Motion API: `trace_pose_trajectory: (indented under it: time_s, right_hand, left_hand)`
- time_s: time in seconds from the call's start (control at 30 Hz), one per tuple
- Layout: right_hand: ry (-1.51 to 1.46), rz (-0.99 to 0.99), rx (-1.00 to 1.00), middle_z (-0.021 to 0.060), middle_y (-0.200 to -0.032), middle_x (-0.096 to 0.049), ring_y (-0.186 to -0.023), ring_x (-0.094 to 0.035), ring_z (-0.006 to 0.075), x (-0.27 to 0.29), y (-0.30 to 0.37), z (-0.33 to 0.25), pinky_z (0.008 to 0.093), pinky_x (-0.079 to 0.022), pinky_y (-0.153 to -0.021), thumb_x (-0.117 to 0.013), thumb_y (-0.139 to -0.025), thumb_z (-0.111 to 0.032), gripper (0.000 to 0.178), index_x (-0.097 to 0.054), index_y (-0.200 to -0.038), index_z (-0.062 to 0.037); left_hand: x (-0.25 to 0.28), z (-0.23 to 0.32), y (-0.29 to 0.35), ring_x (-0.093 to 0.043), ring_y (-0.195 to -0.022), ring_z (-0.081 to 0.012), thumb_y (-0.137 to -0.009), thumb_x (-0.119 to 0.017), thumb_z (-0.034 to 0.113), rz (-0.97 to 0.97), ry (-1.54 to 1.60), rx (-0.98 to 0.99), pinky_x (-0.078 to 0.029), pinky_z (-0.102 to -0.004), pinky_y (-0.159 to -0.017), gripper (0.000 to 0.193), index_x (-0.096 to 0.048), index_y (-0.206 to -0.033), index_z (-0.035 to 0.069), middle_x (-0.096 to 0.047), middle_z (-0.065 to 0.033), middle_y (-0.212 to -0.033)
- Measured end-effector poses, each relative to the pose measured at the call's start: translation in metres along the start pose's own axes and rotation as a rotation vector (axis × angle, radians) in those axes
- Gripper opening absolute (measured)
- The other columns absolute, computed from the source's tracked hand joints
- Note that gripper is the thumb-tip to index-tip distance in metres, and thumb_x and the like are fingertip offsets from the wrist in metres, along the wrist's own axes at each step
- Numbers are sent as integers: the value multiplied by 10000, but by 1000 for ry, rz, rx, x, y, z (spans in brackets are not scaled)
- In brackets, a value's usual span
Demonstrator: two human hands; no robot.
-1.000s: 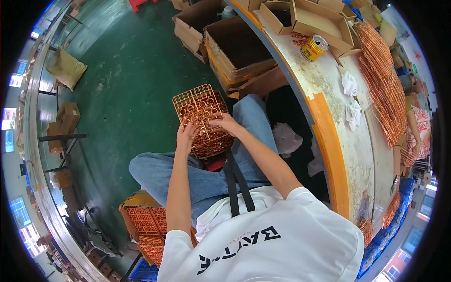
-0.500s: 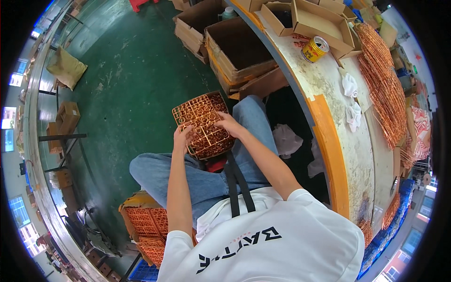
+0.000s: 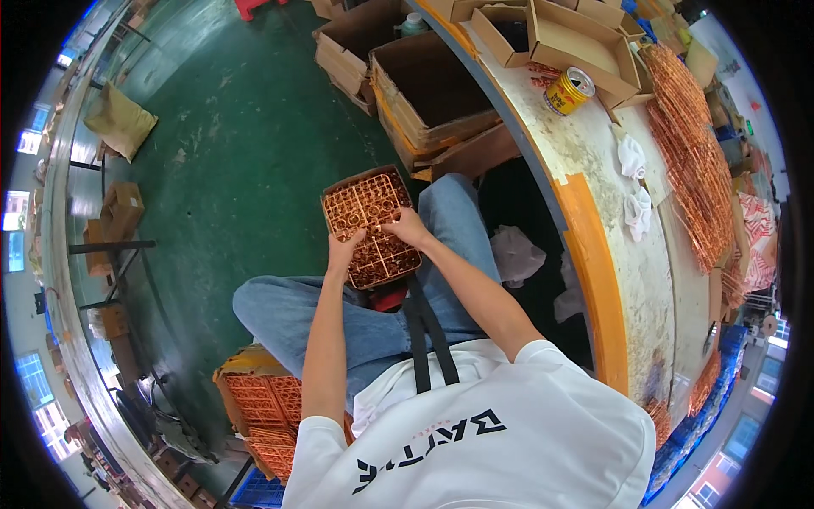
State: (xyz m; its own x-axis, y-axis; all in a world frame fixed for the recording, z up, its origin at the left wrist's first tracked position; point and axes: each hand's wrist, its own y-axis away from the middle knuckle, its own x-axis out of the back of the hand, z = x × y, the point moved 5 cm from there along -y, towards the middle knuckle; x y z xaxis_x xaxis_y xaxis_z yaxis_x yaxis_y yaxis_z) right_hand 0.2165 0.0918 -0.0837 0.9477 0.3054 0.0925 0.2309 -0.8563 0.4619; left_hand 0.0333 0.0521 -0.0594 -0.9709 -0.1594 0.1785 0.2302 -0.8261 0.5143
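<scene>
A copper-coloured lattice frame (image 3: 363,200) with small rings in its grid lies over a cardboard box (image 3: 339,181) in front of my knees. Through the grid, many loose copper-coloured rings show in the box. My left hand (image 3: 343,252) is closed on the frame's left side, its thumb pointing inward over the bars. On the right side, my right hand (image 3: 410,229) grips the same frame, thumb and fingers near its middle. The fingertips under the frame are hidden.
At my right runs a worn workbench (image 3: 632,305) with a yellow can (image 3: 569,91), cardboard trays (image 3: 581,51) and a stack of copper-coloured lattices (image 3: 691,153). Large cartons (image 3: 432,127) stand ahead. By my left hip is a carton of more lattices (image 3: 264,399).
The frame has shifted right and turned, so it now lines up with the box. My left hand has moved right and slightly forward with it; my right hand has barely moved.
</scene>
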Motion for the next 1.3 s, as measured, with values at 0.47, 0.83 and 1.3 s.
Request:
trace_pose_trajectory:
  time_s: [0.47, 0.83, 1.3]
  right_hand:
    - [-509, -164, -267, 87, -926, -574, -807, -592, 170, -18, 18, -16, 265, -525, -576, -596, -744, 4, 313, -483, -1036, -3]
    - [-307, -93, -177, 90, -977, -576, -824, -590, 182, -2, 14, -10, 306, -528, -657, -492, -806, 0, 254, -502, -1059, -14]
    - [-502, -308, -325, 82, -1084, -551, -964, -547, 196, -9, 27, -38, 349, -475, -833, -569, -820, -124, 267, -515, -1060, -23]
  left_hand:
    - [8, -13, 8, -614, -826, -225, -790, -543, 14, -43, 213, 108, -537, -298, -653, 267, -472, -1047, -14, -559, -115, -984]
    - [7, 22, 14, -493, -1110, -233, -835, -577, 306, -327, 621, 86, -462, -375, -865, 548, -368, -1267, 43, -496, -123, -1206]
    - [26, -1, 11, -631, -635, -210, -731, -648, 6, -117, 479, 18, -560, -322, -526, 268, -498, -952, -19, -611, -136, -784]
